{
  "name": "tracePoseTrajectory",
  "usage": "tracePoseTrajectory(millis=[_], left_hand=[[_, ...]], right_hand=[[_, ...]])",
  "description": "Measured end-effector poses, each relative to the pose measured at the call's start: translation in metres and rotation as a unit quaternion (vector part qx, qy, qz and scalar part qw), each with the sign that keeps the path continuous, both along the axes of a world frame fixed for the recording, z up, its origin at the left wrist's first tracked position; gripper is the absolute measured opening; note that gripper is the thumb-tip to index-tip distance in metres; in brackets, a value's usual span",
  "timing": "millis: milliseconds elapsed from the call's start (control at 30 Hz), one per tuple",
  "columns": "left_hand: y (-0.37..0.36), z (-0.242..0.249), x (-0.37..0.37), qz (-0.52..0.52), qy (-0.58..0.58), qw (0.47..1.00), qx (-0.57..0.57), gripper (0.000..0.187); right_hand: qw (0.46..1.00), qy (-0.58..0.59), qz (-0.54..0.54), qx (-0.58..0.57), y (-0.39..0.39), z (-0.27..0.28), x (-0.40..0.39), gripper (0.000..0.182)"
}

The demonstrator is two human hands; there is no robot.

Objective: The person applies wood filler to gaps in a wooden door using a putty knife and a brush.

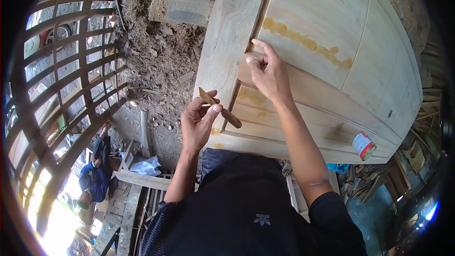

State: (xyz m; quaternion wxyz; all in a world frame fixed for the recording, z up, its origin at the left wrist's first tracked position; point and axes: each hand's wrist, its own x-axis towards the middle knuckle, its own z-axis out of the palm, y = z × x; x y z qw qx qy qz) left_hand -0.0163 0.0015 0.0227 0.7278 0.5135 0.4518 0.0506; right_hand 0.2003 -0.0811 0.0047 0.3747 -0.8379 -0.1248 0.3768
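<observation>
Brown-handled scraper (231, 117), long axis diagonal, blade (206, 96) up-left

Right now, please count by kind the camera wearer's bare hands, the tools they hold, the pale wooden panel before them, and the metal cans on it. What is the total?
Bare left hand and bare right hand: 2
Flat-bladed tool with brown handle: 1
Red-and-white round metal can: 1
Pale wooden panel: 1
Total: 5

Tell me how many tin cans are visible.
1: a red-and-white tin can on the wooden door, near the edge, at picture right. Others may be hidden.
</observation>
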Motion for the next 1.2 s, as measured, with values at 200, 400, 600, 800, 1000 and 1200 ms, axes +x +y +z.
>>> tracePoseTrajectory(millis=[200,400,600,800,1000,1200], left_hand=[[0.003,-0.004,0.0,0.023,-0.011,1.0,-0.005,0.038],[0.008,-0.005,-0.001,0.039,-0.016,0.999,0.004,0.04],[0.014,-0.008,-0.003,0.057,-0.025,0.998,0.011,0.038],[0.017,-0.01,-0.005,0.075,-0.036,0.996,0.02,0.036],[0.015,-0.011,-0.004,0.075,-0.035,0.996,0.021,0.036],[0.014,-0.01,0.001,0.071,-0.043,0.996,0.022,0.035]], right_hand=[[0.993,-0.077,0.062,-0.068,0.006,0.009,0.009,0.04],[0.99,-0.094,0.083,-0.071,0.005,0.008,0.013,0.038],[0.986,-0.109,0.099,-0.079,0.007,0.009,0.01,0.038],[0.979,-0.139,0.108,-0.102,0.004,0.001,-0.007,0.05],[0.991,-0.068,0.071,-0.087,0.007,0.003,-0.034,0.066],[0.989,-0.053,0.094,-0.1,0.003,0.014,-0.029,0.063]])
